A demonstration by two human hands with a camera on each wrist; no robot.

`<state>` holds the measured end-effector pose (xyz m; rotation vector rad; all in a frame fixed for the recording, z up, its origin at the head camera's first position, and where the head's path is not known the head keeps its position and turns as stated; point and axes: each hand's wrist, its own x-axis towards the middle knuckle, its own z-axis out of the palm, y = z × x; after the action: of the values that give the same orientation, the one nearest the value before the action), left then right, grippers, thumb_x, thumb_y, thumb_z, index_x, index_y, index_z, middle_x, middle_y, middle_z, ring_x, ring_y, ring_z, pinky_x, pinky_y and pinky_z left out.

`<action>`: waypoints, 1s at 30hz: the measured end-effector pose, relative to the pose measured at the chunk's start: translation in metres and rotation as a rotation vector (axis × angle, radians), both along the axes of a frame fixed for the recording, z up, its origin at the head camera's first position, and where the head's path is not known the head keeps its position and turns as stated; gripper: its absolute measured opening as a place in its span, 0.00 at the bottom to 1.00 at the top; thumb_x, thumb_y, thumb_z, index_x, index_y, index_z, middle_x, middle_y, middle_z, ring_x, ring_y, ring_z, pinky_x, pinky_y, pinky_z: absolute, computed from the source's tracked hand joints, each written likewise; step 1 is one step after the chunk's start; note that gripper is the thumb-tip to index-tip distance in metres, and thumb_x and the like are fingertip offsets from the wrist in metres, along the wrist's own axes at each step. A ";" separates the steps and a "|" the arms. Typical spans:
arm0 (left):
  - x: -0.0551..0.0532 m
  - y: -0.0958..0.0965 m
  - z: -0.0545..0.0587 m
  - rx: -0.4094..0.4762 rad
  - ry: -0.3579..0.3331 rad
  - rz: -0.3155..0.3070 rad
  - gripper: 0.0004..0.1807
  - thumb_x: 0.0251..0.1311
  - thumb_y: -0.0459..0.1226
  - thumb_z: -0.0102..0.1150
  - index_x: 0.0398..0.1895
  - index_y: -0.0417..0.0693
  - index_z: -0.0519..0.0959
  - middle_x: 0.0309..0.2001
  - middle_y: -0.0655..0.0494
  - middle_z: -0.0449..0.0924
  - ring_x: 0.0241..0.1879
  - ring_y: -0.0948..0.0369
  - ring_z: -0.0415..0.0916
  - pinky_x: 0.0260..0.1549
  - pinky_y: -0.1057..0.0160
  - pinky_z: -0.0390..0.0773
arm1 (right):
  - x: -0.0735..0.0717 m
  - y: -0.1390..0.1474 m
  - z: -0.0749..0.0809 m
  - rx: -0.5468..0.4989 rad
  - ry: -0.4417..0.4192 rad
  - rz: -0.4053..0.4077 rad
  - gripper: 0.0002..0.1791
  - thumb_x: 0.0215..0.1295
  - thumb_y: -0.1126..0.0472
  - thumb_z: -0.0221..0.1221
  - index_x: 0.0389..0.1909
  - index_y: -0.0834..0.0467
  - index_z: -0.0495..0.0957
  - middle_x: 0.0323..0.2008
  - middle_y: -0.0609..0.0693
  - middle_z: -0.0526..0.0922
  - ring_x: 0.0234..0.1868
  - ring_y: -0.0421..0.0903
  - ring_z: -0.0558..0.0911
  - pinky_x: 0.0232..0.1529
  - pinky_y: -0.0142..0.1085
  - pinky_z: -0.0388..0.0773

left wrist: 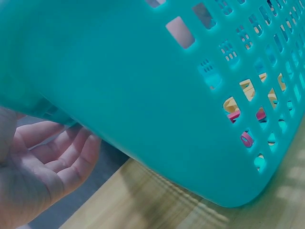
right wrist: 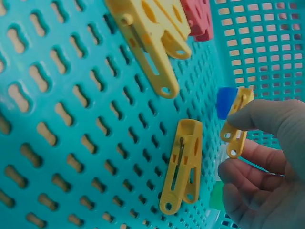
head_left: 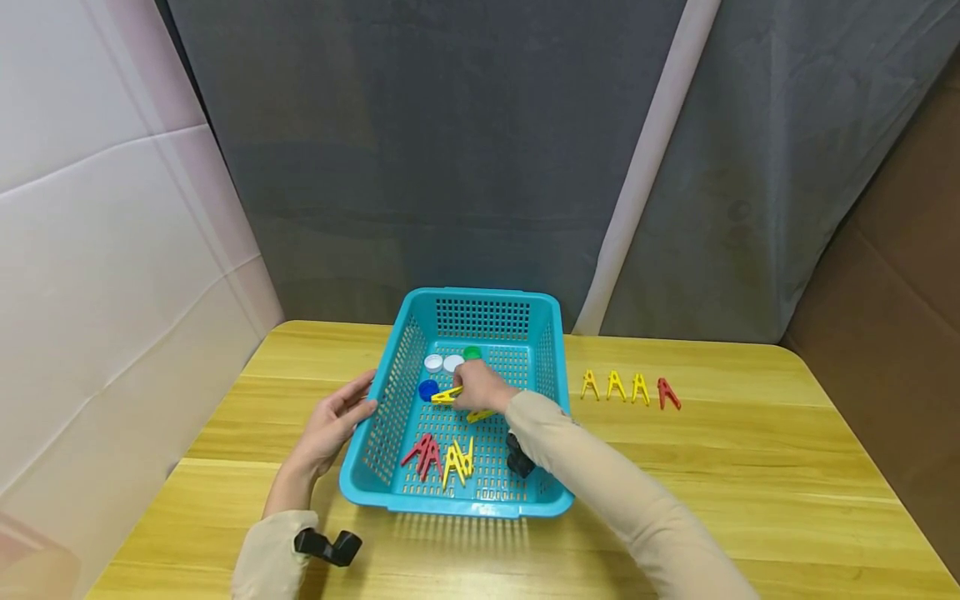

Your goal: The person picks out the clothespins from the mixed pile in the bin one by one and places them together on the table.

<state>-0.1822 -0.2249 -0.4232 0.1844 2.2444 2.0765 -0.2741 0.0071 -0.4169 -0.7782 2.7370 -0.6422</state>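
A yellow clothespin (head_left: 446, 396) is pinched between thumb and index finger of my right hand (head_left: 482, 387), low inside the turquoise basket (head_left: 480, 506). Beside its nose end lies a blue bottle cap (head_left: 428, 390). Another yellow clothespin (right wrist: 182, 167) lies on the basket floor near this hand, partly covered by the wrist in the head view. At the basket's left side, my left hand (head_left: 334, 425) touches the rim with relaxed fingers. In the left wrist view its fingers (left wrist: 78, 157) sit just under the rim; the thumb is mostly hidden there.
White caps (head_left: 453, 363) and a green cap (head_left: 472, 352) lie farther back in the basket. Red clothespins (head_left: 424, 456) and yellow clothespins (head_left: 458, 461) lie near its front. On the wooden table (head_left: 712, 475), yellow clothespins (head_left: 615, 385) and a red clothespin (head_left: 668, 393) form a row right of it.
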 end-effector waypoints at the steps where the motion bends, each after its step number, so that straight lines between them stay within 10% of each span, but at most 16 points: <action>1: 0.000 0.000 0.000 0.001 0.001 -0.001 0.31 0.67 0.31 0.50 0.70 0.33 0.53 0.64 0.31 0.58 0.46 0.73 0.72 0.42 0.71 0.77 | 0.000 0.000 0.000 -0.009 0.006 -0.011 0.10 0.49 0.65 0.68 0.26 0.59 0.74 0.23 0.46 0.70 0.21 0.39 0.65 0.22 0.28 0.65; 10: -0.001 0.000 0.001 0.004 0.003 -0.008 0.31 0.67 0.31 0.49 0.70 0.32 0.53 0.64 0.31 0.57 0.46 0.73 0.72 0.42 0.71 0.77 | 0.000 0.003 0.015 -0.089 0.089 -0.084 0.14 0.54 0.59 0.67 0.38 0.63 0.79 0.39 0.53 0.80 0.24 0.40 0.69 0.27 0.30 0.70; 30: 0.000 -0.002 0.000 0.001 0.009 0.001 0.31 0.67 0.32 0.49 0.70 0.33 0.53 0.63 0.31 0.59 0.46 0.72 0.73 0.42 0.70 0.77 | 0.021 0.040 0.055 -0.234 0.238 -0.199 0.13 0.55 0.56 0.66 0.33 0.63 0.82 0.16 0.44 0.68 0.16 0.39 0.66 0.19 0.27 0.63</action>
<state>-0.1822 -0.2265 -0.4236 0.1936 2.2488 2.0822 -0.2533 0.0475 -0.3619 -0.6723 3.0204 -0.9839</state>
